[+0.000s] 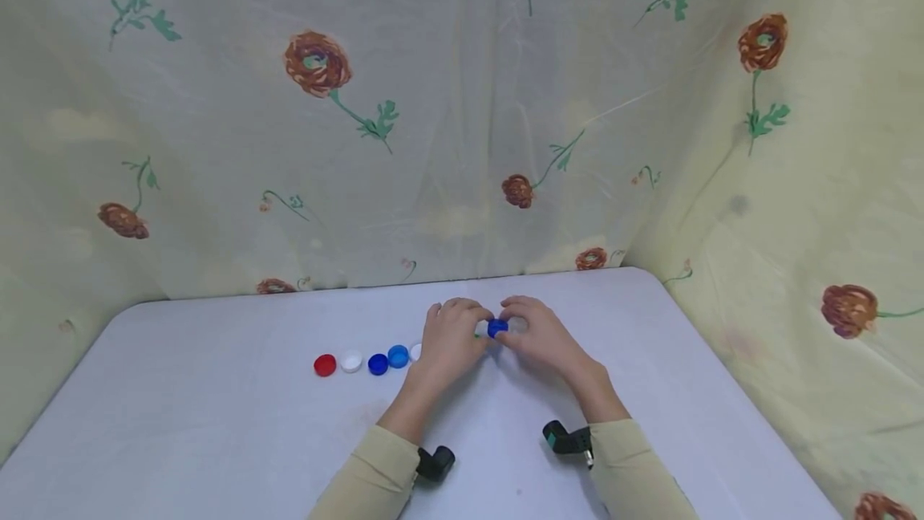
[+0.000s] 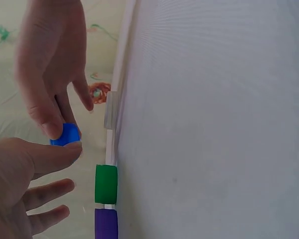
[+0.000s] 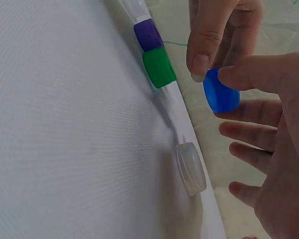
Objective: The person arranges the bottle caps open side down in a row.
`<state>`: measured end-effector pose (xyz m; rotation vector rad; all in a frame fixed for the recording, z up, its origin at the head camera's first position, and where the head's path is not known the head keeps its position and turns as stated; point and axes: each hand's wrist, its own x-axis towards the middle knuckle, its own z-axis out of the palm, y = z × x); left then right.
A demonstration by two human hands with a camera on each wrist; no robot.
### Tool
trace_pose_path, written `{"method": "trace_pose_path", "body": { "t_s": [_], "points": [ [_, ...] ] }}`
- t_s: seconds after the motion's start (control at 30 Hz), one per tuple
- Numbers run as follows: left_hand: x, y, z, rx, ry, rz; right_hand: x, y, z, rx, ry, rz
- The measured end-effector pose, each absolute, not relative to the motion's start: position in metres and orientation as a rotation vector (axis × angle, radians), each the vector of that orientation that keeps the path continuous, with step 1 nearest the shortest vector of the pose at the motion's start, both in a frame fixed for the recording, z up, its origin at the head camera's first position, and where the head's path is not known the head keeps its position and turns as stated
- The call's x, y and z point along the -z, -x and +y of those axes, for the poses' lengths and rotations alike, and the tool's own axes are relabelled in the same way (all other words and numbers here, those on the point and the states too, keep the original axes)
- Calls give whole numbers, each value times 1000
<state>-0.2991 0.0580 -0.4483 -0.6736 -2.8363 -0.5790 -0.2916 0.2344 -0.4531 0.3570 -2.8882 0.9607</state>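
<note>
Both hands hold one blue bottle cap (image 1: 497,328) between them, close over the far part of the table. My left hand (image 1: 455,335) pinches it from the left, and my right hand (image 1: 541,339) grips it from the right with thumb and fingertips. The wrist views show the cap (image 3: 222,92) held on edge, raised off the tabletop. Past it on the table stand a green cap (image 3: 159,67), a purple cap (image 3: 148,35) and a clear cap (image 3: 191,169), mostly hidden by the hands in the head view.
Left of the hands, a row on the white table (image 1: 216,424) holds a red cap (image 1: 325,365), a white cap (image 1: 351,360), a dark blue cap (image 1: 378,363) and a lighter blue cap (image 1: 398,356). Another white cap (image 1: 415,351) is partly behind the left hand. Floral curtains (image 1: 433,103) hang behind.
</note>
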Motion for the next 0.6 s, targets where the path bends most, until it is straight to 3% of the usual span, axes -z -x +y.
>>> {"method": "trace_pose_path", "body": {
  "t_s": [0.6],
  "points": [
    [445, 301, 56, 327, 699, -2796, 448, 290, 239, -1156, -283, -2906]
  ]
}}
